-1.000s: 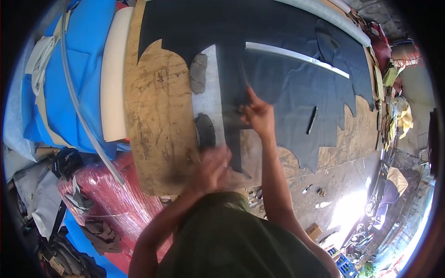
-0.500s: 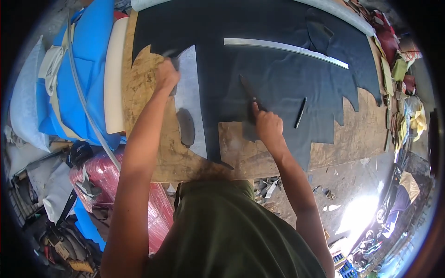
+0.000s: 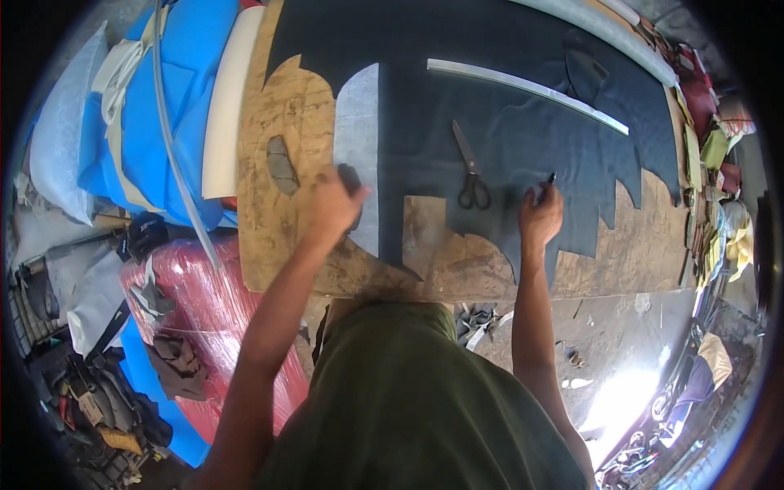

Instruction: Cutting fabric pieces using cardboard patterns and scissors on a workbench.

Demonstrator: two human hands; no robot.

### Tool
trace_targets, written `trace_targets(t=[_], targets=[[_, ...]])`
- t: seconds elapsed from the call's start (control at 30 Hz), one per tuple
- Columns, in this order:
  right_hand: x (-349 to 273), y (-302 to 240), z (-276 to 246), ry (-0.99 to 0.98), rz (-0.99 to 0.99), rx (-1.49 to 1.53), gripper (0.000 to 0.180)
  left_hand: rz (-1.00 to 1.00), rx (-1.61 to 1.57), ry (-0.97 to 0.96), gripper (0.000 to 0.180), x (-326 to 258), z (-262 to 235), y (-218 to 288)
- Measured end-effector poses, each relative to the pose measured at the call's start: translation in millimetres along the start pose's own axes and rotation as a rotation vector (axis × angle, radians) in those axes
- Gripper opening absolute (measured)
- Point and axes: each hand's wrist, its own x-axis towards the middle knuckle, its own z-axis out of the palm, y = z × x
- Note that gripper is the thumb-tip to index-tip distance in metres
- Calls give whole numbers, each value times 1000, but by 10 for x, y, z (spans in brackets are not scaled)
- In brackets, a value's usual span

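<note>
My left hand (image 3: 333, 202) is closed round a dark oblong weight (image 3: 349, 177) that rests on a light grey pattern piece (image 3: 359, 118). Beside it on the bare wood lies another stone-like weight (image 3: 282, 166). My right hand (image 3: 542, 214) has its fingers closed on a black pen (image 3: 553, 177), above the black sheet material (image 3: 498, 155). Between my hands, a pair of black-handled scissors (image 3: 472, 186) lies on the sheet, its blades pointing away from me.
A metal straightedge (image 3: 527, 94) lies across the sheet, with a dark cut piece (image 3: 584, 73) beyond it. The worn wooden table (image 3: 621, 273) shows along the near edge. Blue rolls (image 3: 192, 98) stand at the left; a pink wrapped bundle (image 3: 212, 327) sits below them.
My left hand has left one weight on the wood and come nearer to grip the other. My right hand has gone from the scissors to the pen. The view has shifted.
</note>
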Motion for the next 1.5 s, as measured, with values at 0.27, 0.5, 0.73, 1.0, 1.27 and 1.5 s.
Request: trace_targets(t=[0.27, 0.5, 0.73, 1.0, 1.27, 1.5], targets=[[129, 419, 292, -80, 99, -136, 20, 65, -142, 145, 48, -118, 111, -411], [-183, -33, -53, -81, 42, 180, 31, 191, 194, 458, 50, -483, 209, -776], [-1366, -1341, -318, -73, -47, 514, 34, 152, -162, -29, 38, -360, 280, -239], [-1956, -1802, -228, -231, -48, 530, 25, 55, -1026, -236, 33, -174, 285, -831], [-1950, -2203, 151, -348, -524, 423, 30, -199, -1611, -99, 26, -517, 45, -1438], [-2226, -2121, 156, -367, -759, 333, 21, -271, -1294, -113, 26, -761, -31, -1846]])
